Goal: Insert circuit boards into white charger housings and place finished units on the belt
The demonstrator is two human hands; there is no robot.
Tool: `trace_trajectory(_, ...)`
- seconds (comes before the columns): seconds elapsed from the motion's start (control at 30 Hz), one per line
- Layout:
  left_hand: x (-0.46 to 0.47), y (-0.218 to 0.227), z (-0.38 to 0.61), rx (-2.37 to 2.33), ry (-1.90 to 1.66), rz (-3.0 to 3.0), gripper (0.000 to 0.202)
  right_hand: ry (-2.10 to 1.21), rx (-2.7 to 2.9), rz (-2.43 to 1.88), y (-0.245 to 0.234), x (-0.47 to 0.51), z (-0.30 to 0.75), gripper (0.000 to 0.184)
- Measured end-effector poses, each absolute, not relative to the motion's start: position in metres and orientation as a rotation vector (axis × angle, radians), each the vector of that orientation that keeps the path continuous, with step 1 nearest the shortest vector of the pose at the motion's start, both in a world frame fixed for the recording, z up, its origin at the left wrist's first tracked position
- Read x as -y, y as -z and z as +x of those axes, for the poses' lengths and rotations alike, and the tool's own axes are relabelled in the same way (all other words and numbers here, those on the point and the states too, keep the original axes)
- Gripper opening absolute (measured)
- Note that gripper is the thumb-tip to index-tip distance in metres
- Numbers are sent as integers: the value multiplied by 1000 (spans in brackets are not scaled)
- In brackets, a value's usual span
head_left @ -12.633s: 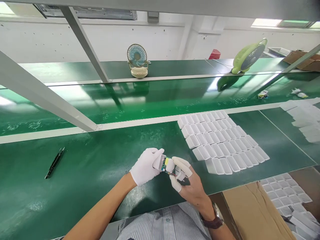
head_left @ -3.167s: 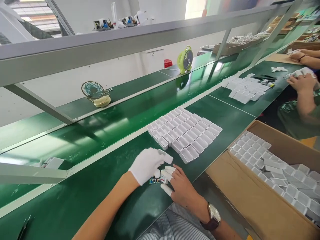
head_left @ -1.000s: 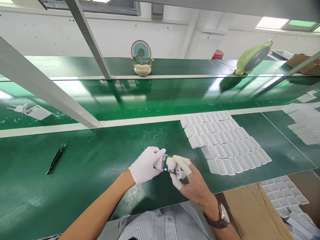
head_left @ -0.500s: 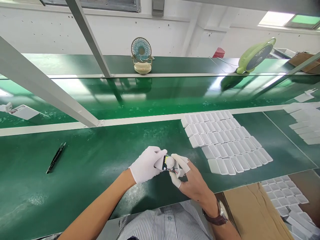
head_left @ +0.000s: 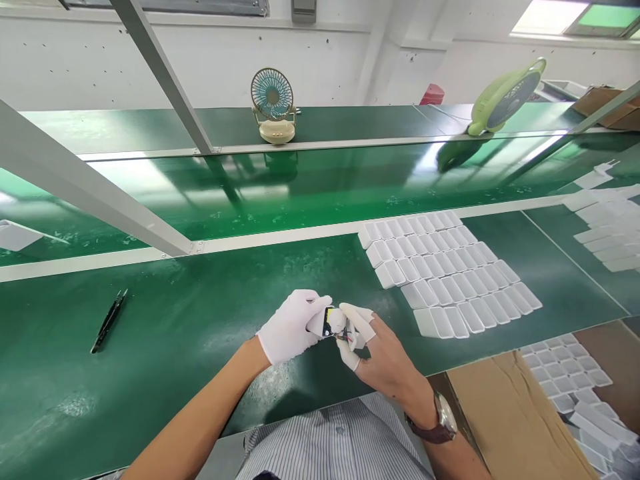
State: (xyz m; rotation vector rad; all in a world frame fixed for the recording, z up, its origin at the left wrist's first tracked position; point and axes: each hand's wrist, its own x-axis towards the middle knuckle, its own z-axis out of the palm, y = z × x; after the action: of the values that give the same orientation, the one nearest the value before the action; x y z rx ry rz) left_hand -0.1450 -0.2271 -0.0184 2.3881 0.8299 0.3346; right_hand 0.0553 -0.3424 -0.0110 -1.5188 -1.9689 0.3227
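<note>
My left hand (head_left: pixel 290 328), in a white glove, is closed around a white plastic case (head_left: pixel 316 324). At the case's right end a dark circuit board (head_left: pixel 327 323) with a yellow component shows. My right hand (head_left: pixel 373 340), with white finger cots on some fingers, grips a small white plastic part (head_left: pixel 357 339) with thin wires beside it. A rounded white piece (head_left: pixel 337 321) sits between the two hands, against the board. My fingers partly cover these pieces, so how they join is hidden. Both hands are just above the green work surface (head_left: pixel 200 373).
Black tweezers (head_left: pixel 109 321) lie at the left. Rows of white plastic shells (head_left: pixel 450 273) cover the right side. Behind a pale rail runs a shiny green conveyor belt (head_left: pixel 320 180) carrying a white unit (head_left: pixel 19 235). A cardboard box (head_left: pixel 510 413) stands low right; a small fan (head_left: pixel 273 107) is at the back.
The white units on the belt have shifted left. My view has turned slightly. Both hands keep the same grip on the pieces, with hardly any movement.
</note>
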Motion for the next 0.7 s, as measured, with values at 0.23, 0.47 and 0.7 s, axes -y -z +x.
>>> trace_trajectory(0.23, 226, 25, -147, -798, -394, 2425, 57, -251, 2004, -1491, 11, 342, 54, 68)
trace_trajectory(0.47, 229, 29, -150, -829, -409, 2435, 64, -228, 1983, -1485, 12, 340, 53, 69)
trace_trajectory(0.7, 228, 29, -148, -808, -386, 2419, 64, -208, 1998, -1469, 12, 340, 52, 71)
